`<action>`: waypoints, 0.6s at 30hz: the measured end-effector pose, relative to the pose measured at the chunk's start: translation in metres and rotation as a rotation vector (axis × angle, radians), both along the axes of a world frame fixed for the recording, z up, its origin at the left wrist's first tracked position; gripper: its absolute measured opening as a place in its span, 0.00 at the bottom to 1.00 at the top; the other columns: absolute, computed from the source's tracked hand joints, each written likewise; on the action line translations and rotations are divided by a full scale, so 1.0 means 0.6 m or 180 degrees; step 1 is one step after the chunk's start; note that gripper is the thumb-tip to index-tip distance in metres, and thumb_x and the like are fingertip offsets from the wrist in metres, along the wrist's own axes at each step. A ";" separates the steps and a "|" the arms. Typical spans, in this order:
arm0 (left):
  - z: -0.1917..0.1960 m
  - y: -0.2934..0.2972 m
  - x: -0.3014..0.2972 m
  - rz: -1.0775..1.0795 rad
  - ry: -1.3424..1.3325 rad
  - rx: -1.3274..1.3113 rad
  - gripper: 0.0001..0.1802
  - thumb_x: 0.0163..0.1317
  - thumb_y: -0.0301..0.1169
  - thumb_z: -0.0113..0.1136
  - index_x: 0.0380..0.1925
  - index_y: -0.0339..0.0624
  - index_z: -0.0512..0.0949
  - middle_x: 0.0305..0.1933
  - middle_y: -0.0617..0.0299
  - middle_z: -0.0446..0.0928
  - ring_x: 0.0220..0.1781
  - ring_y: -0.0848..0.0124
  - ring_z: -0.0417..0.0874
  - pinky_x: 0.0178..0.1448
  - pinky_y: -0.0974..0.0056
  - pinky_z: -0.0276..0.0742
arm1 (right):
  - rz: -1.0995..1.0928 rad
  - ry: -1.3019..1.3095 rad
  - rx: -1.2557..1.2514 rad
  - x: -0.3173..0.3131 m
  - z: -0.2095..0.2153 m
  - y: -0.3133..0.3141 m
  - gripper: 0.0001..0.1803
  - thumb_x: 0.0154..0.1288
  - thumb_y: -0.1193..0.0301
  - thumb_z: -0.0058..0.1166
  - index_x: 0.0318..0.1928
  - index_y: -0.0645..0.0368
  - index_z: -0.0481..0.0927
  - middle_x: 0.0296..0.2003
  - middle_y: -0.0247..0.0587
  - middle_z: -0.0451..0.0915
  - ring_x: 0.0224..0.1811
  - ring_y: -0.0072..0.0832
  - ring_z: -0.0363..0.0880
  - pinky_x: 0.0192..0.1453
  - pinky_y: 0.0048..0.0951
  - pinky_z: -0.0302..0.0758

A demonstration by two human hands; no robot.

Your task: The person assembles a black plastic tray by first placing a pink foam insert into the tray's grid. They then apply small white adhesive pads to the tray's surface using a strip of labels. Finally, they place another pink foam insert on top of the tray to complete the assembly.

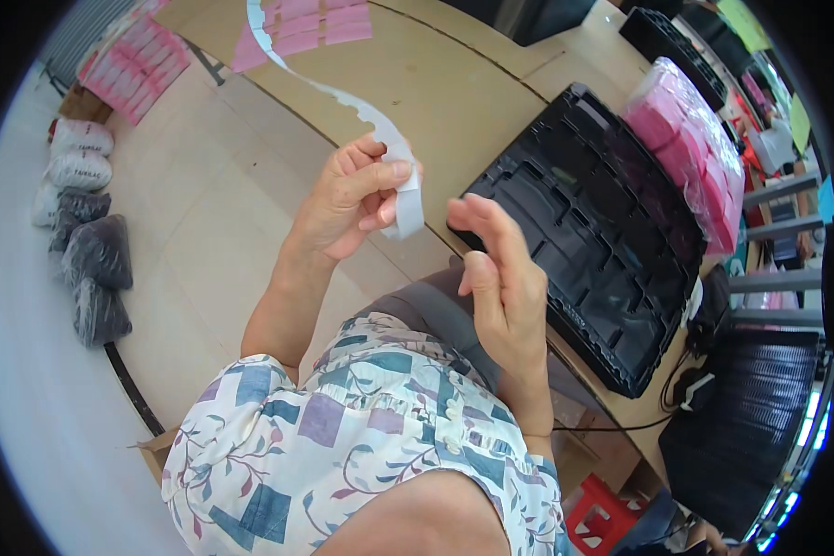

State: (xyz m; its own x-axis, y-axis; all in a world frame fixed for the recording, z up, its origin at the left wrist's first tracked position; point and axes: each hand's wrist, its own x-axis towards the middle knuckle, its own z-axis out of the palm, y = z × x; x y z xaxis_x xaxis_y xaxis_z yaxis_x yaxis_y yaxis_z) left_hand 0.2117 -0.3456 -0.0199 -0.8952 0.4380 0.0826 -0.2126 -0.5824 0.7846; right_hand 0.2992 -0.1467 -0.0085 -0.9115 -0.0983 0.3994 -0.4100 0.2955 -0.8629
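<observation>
A long white strip with notches along one edge point(377, 117) runs from the far side of the table into my left hand point(350, 196). Thumb and fingers of that hand pinch it, and its near end curls over in a loop below them. My right hand point(502, 278) is raised a little to the right of the loop, apart from it. Its fingers are spread from the thumb with nothing between them. Just beyond the right hand lies a black moulded plastic tray point(602, 213) with rows of shallow compartments.
The tan table point(417, 69) bears pink sheets point(301, 23) at the far left. Pink blocks in clear plastic point(686, 139) stand behind the tray. A black cable point(621, 428) crosses the near edge. Stuffed bags point(97, 250) lie on the floor at left; a red stool point(602, 514) stands lower right.
</observation>
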 end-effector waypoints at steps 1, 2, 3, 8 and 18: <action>0.005 0.009 -0.001 -0.0007 -0.0021 0.0000 0.06 0.64 0.26 0.59 0.41 0.40 0.76 0.32 0.56 0.78 0.18 0.84 0.70 0.15 0.78 0.58 | 0.0097 -0.0210 -0.0295 -0.001 -0.002 -0.008 0.23 0.65 0.79 0.54 0.61 0.68 0.69 0.48 0.51 0.82 0.43 0.37 0.83 0.43 0.27 0.78; 0.007 0.018 -0.002 -0.0012 -0.0041 0.0000 0.06 0.64 0.26 0.59 0.41 0.40 0.76 0.33 0.56 0.78 0.18 0.84 0.71 0.15 0.78 0.58 | 0.0195 -0.0412 -0.0594 0.000 -0.005 -0.013 0.24 0.66 0.78 0.54 0.61 0.68 0.69 0.48 0.51 0.82 0.42 0.34 0.83 0.41 0.26 0.77; 0.008 0.026 -0.003 -0.0027 0.0011 -0.0050 0.06 0.65 0.26 0.59 0.41 0.40 0.76 0.33 0.56 0.78 0.18 0.83 0.71 0.15 0.78 0.59 | 0.0195 -0.0547 -0.0634 0.002 -0.010 -0.015 0.24 0.66 0.78 0.54 0.61 0.68 0.69 0.47 0.50 0.82 0.40 0.29 0.82 0.39 0.24 0.76; 0.015 0.055 0.006 0.0019 0.0187 -0.0309 0.10 0.66 0.30 0.57 0.45 0.39 0.75 0.35 0.55 0.80 0.20 0.82 0.73 0.17 0.79 0.61 | 0.0549 -0.1165 -0.1663 0.010 -0.033 -0.004 0.19 0.68 0.77 0.53 0.58 0.69 0.70 0.36 0.36 0.81 0.28 0.11 0.72 0.28 0.16 0.67; 0.000 0.053 -0.014 -0.1221 0.0551 0.0549 0.50 0.57 0.34 0.68 0.71 0.26 0.47 0.47 0.43 0.78 0.29 0.76 0.78 0.25 0.76 0.72 | 0.1377 -0.2209 -0.3523 0.025 -0.066 0.020 0.09 0.70 0.73 0.49 0.46 0.64 0.74 0.23 0.29 0.67 0.22 0.11 0.60 0.22 0.16 0.62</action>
